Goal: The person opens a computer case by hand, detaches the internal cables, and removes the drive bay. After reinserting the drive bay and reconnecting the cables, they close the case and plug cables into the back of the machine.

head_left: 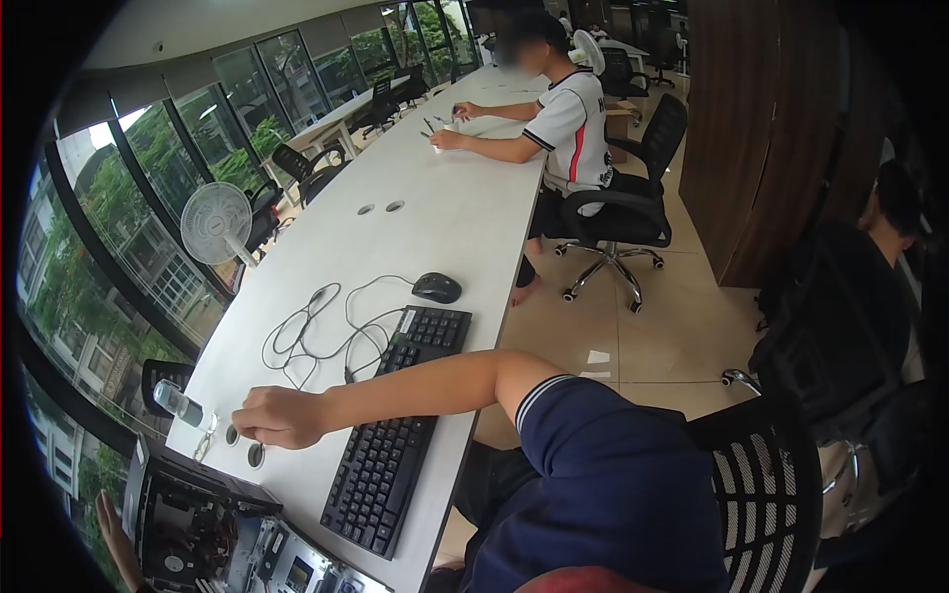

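My right hand point(282, 417) is closed in a fist above the white table, its forearm crossing over a black keyboard point(371, 484). Whatever may be inside the fist is hidden. Just beyond it, a clear bottle-like container point(178, 403) lies tilted near the table's far edge. Two round cable holes point(256, 455) show beside the fist. At the lower left, my left hand point(112, 524) is partly in view with its fingers stretched out. It is beside an opened computer case point(188, 544), whose inner parts show.
A black mouse point(436, 288) and its looped cable point(301, 331) lie past the keyboard on the table point(306, 237). Farther along, a seated person point(573, 124) handles small items. A white fan point(216, 223) stands by the windows. Another person point(840, 296) sits at right.
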`<action>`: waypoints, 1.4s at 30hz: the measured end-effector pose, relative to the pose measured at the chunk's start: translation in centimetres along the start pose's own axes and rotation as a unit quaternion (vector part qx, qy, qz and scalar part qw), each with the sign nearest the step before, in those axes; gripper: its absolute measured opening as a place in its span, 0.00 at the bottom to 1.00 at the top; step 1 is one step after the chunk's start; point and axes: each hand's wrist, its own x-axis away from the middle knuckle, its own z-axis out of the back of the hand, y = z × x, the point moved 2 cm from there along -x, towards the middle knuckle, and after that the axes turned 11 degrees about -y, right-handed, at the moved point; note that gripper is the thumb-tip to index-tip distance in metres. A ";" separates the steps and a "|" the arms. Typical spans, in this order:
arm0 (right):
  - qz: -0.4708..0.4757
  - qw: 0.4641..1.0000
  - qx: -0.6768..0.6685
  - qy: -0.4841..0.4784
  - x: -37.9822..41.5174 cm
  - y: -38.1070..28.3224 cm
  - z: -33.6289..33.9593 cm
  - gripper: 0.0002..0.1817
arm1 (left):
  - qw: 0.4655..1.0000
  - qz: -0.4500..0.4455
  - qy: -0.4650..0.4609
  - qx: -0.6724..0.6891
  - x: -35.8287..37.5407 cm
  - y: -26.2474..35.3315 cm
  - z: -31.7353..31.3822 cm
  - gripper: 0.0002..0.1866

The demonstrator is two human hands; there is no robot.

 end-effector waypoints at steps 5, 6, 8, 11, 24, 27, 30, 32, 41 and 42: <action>-0.147 0.986 -0.070 -0.037 5.1 1.8 1.2 0.04 | 0.938 0.029 -0.075 0.338 -0.6 -0.6 -2.3 0.26; -0.149 0.987 -0.059 -0.024 5.5 2.4 0.9 0.05 | 0.930 0.033 -0.060 0.360 -0.3 -0.5 -2.4 0.25; -0.120 0.992 -0.024 -0.010 6.1 3.4 0.5 0.05 | 0.963 0.038 -0.043 0.263 0.3 0.6 -2.7 0.24; -0.121 0.992 -0.012 -0.013 6.7 3.7 0.3 0.05 | 0.992 0.050 -0.019 0.114 1.3 4.4 -1.8 0.22; -0.202 0.978 -0.039 -0.030 8.1 3.2 0.6 0.03 | 0.998 0.048 -0.018 -0.041 2.0 12.1 -0.9 0.21; -0.207 0.977 -0.020 -0.039 8.1 3.0 0.7 0.06 | 0.995 0.059 -0.076 -0.024 1.6 4.3 -1.8 0.25; -0.202 0.979 0.006 -0.019 8.0 3.0 0.6 0.07 | 0.995 0.057 -0.045 0.068 3.0 6.4 -1.8 0.25; -0.206 0.978 0.009 -0.024 7.9 2.9 1.0 0.06 | 0.979 0.100 -0.009 0.179 3.3 8.8 -1.9 0.25; -0.177 0.983 0.033 -0.042 7.7 3.7 0.7 0.04 | 0.981 0.127 0.025 0.147 4.1 16.9 -0.3 0.27; -0.177 0.983 0.030 -0.047 7.7 3.6 0.7 0.04 | 0.981 0.134 0.022 0.139 4.3 18.6 0.1 0.28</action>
